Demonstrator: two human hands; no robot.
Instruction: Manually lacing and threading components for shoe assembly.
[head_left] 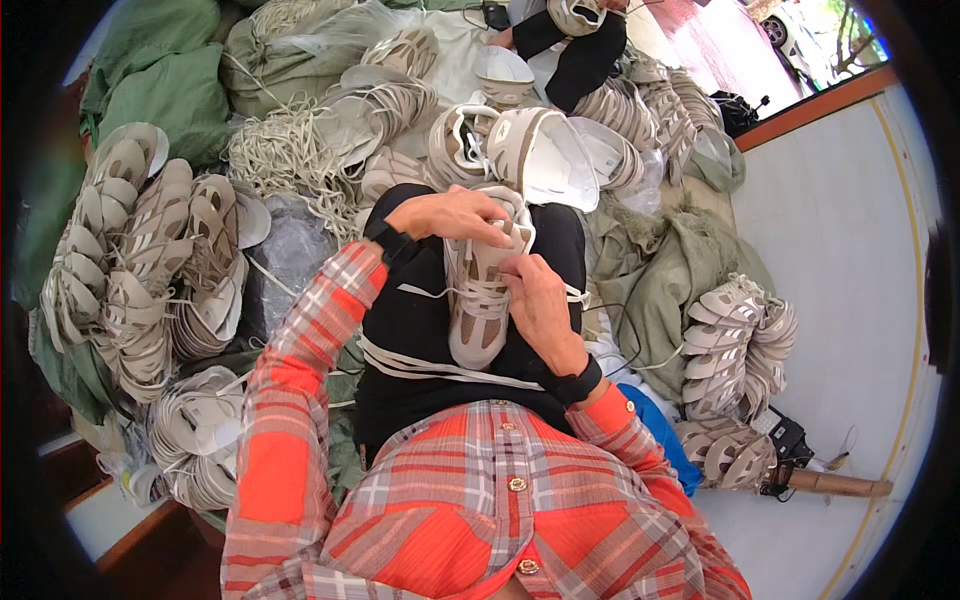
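Observation:
A beige and white sneaker upper [478,335] lies on my lap, toe toward me, with white laces threaded across its front. My left hand [455,215] grips the upper at its tongue and collar, thumb and fingers bent over the opening. At the eyelets on the right side, my right hand [545,305] pinches a white shoelace [484,298] between thumb and fingertips; the exact pinch is partly hidden. Several loose white laces [430,368] lie across my dark trousers. Just beyond my knees sit two more uppers, one a laceless shell [545,155] with a white lining.
Stacks of nested uppers [140,270] stand at left, with another bundle [735,345] at right. A heap of laces [290,150] lies at far left. Green sacks [170,80] and a grey-green sack [660,270] surround me. Another person's dark sleeve [585,65] reaches in at the top.

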